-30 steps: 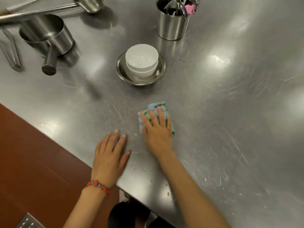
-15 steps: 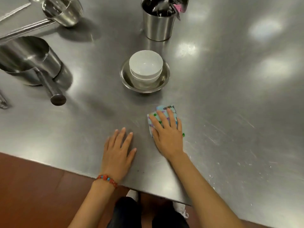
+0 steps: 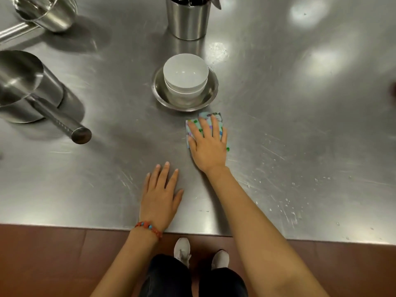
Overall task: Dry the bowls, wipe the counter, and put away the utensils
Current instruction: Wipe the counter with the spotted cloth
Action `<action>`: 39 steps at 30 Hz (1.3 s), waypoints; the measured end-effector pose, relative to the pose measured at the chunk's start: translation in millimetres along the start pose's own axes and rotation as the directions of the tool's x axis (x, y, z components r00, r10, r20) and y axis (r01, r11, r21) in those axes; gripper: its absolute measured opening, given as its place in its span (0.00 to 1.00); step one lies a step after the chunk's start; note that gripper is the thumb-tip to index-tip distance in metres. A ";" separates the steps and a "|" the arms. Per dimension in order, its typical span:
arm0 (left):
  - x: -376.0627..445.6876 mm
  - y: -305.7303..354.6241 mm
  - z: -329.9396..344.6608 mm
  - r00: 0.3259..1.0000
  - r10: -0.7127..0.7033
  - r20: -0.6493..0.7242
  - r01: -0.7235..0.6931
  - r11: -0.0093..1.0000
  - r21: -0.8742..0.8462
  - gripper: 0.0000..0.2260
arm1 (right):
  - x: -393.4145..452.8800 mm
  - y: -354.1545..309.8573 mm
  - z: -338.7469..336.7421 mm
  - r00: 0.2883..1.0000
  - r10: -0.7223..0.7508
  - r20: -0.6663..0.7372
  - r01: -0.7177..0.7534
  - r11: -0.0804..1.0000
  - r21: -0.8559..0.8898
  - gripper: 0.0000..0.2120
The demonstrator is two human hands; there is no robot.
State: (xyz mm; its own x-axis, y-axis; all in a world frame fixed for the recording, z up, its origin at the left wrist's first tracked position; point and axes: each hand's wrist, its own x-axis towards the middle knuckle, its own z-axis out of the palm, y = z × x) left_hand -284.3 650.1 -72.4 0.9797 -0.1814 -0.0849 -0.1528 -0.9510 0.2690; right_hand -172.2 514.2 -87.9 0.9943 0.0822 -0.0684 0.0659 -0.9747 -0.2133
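My right hand presses flat on a folded light-blue patterned cloth on the steel counter, just in front of the bowls. Two stacked white bowls sit in a shallow steel dish. My left hand rests flat and empty on the counter near its front edge, fingers apart, with a red bead bracelet on the wrist. A steel utensil holder with utensils inside stands behind the bowls.
A steel saucepan with a long handle lies at the left, its handle end pointing toward me. Another steel pot sits at the back left. Water droplets dot the counter at the front right. Brown floor lies below the edge.
My right hand has slid the cloth forward and to the right, closer to the steel dish. My left hand has stayed flat on the counter. The view has swung to face the counter squarely.
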 end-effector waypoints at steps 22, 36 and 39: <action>-32.1 20.5 10.4 0.999 0.050 0.022 -0.049 0.997 -0.056 0.23 | -162.7 31.3 5.5 0.993 -0.029 -0.111 0.020 0.997 -0.080 0.21; -34.5 41.7 17.9 0.990 0.126 0.064 -0.124 0.992 -0.040 0.24 | -185.5 33.7 5.8 0.974 0.138 -0.180 -0.151 0.987 -0.061 0.19; -34.2 41.6 18.9 0.989 0.131 0.064 -0.130 0.991 -0.031 0.23 | -188.4 51.7 2.3 0.986 0.031 -0.166 -0.040 0.998 -0.050 0.19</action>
State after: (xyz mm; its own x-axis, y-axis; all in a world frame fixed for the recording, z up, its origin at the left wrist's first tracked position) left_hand -326.6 611.9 -76.4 0.9408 -0.3206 -0.1103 -0.2744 -0.9111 0.3075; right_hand -356.3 448.8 -88.2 0.9960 0.0164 0.0874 0.0304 -0.9864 -0.1616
